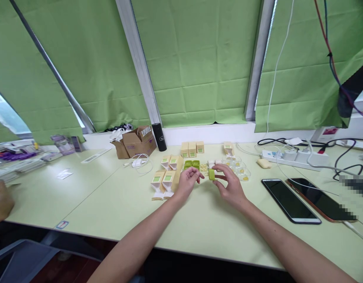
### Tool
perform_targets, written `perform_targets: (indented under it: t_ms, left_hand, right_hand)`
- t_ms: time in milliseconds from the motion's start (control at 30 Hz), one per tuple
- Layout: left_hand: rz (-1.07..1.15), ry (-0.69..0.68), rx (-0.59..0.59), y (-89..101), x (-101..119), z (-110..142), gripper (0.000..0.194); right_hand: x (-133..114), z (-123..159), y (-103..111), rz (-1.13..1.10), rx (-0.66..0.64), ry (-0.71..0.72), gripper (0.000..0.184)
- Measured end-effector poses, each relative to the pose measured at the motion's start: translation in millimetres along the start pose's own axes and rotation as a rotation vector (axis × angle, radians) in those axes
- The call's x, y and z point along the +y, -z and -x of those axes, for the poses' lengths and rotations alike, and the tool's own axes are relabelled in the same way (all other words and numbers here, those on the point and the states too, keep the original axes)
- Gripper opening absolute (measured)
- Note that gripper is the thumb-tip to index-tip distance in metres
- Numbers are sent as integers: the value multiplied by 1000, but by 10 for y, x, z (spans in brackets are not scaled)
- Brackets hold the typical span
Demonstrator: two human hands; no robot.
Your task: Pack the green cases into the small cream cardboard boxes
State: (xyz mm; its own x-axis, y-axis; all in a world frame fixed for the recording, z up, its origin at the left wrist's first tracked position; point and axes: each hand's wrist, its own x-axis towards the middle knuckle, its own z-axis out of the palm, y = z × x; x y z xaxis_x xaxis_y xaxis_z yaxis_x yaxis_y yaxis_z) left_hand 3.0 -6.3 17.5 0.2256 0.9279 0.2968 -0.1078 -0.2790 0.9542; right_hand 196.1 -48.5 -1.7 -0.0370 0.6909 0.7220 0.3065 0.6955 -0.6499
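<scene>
The right hand [233, 189] is pinching a small green block [211, 174], boxy and smooth-looking, between its thumb and fingers, just above the table [110, 208]. The left hand [188, 182] is hovering close beside it with loosely bending fingers; if these are gripping some tiny thing, I cannot tell. Behind the hands, shiny green cups [192, 162] are standing together, and small pale yellow pieces [203, 168] are lying next to them, too small for making out well. A clear plastic tray [244, 172] with rounded hollows is sitting behind the right hand, which is partly hiding it. To the left, folded paper boxes [168, 177] are showing green squares on their faces; more boxes [192, 149] are standing farther back. Two flat, glassy phones [291, 201] are lying at the right. At the left edge, a brown thing [1, 200] is being cut off, blurred.
</scene>
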Motion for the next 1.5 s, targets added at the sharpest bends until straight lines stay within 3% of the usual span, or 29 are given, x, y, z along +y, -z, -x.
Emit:
perform_targets:
  t_ms: [200, 333, 567, 1200, 1500]
  left_hand:
    - [-74, -98, 81, 59, -1, -12, 29]
    - [-251, -269, 14, 31, 19, 67, 21]
    - [-526, -495, -115, 27, 103, 166, 45]
    - [-608, -576, -131, 25, 65, 148, 45]
    - [-646, -659, -122, 34, 52, 169, 44]
  right_hand:
    - [-21, -4, 21, 103, 10, 29, 44]
    - [-16, 5, 18, 201, -22, 130, 49]
    - [9, -5, 24, 269, -67, 275, 55]
    - [15, -31, 90, 361, -101, 386, 34]
    - [-18, -42, 91, 368, -110, 386, 34]
